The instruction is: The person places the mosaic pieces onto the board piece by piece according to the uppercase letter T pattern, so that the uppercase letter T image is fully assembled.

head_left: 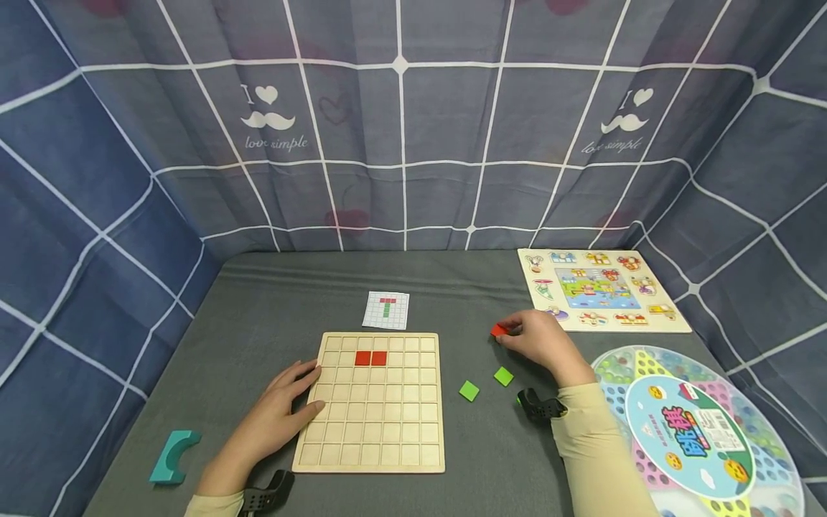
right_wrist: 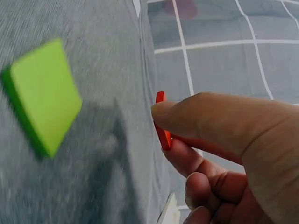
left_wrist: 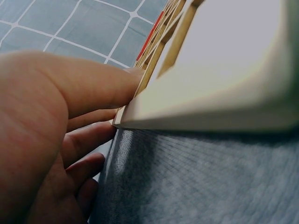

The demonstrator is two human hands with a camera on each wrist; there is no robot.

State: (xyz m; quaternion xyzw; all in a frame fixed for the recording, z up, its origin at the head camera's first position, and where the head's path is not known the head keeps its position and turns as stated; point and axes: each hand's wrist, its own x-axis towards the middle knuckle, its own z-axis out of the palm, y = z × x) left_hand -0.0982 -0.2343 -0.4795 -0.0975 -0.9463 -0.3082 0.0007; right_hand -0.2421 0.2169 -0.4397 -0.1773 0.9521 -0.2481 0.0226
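Observation:
My right hand [head_left: 541,342] pinches a red square tile [right_wrist: 162,126] between thumb and fingers, above the cloth right of the wooden grid board [head_left: 375,434]. Two more red tiles [head_left: 371,358] lie side by side in the board's second row. With fingers relaxed, my left hand [head_left: 278,406] rests at the board's left edge. Its thumb [left_wrist: 107,86] touches that edge. Loose green tiles [head_left: 469,390] lie between the board and my right arm, one partly hidden by the wrist strap. Behind the board is a pattern card [head_left: 385,310] with a red and green T.
A picture puzzle board [head_left: 543,287] lies at the back right. In front of it is a round game board [head_left: 772,438] under a printed disc. A teal arch block [head_left: 171,459] stands at the left. Patterned curtains [head_left: 439,122] enclose the table on three sides.

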